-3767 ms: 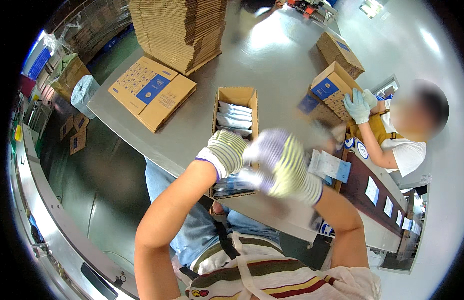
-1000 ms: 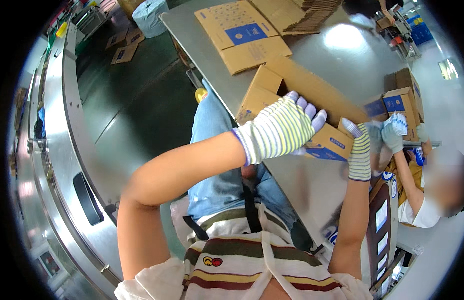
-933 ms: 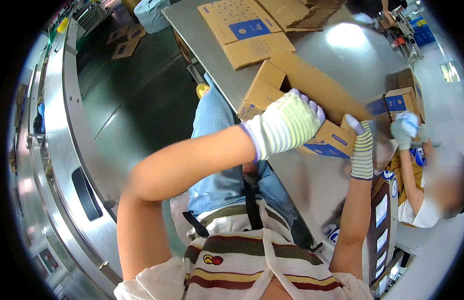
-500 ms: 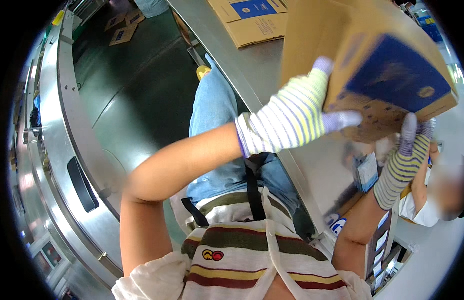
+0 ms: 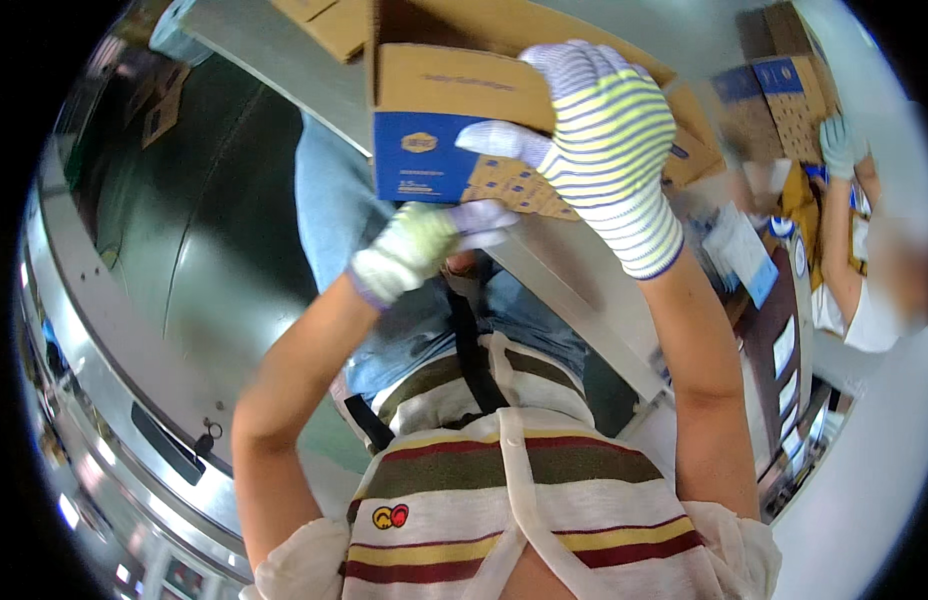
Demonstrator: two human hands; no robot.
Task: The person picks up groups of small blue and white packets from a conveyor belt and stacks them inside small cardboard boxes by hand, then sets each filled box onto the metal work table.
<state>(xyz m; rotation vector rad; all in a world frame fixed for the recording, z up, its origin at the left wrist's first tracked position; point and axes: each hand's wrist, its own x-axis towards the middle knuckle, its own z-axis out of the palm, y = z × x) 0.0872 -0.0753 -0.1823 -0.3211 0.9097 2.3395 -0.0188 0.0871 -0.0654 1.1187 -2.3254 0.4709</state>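
Note:
A brown cardboard box [image 5: 459, 80] with a blue printed panel is opened up in front of me over the steel table. My right hand [image 5: 614, 150], in a striped knit glove, is closed over the box's upper edge, its thumb lying across the printed side. At the lower edge of the box is my left hand [image 5: 409, 250], gloved too and smeared by motion. Purple fingertips reach along the bottom edge; the rest of its fingers cannot be made out. The underside of the box is hidden.
Flat cardboard [image 5: 339, 25] lies on the steel table [image 5: 274, 65] at the far left. A co-worker's gloved hand [image 5: 837, 147] touches another open box [image 5: 789, 85] at right. Blue-and-white packets [image 5: 744, 255] are nearer. A metal machine [image 5: 114, 390] stands at left.
The box has swung left and now shows its printed side and open top. My right hand has moved up onto its upper edge; my left hand has dropped to its lower edge.

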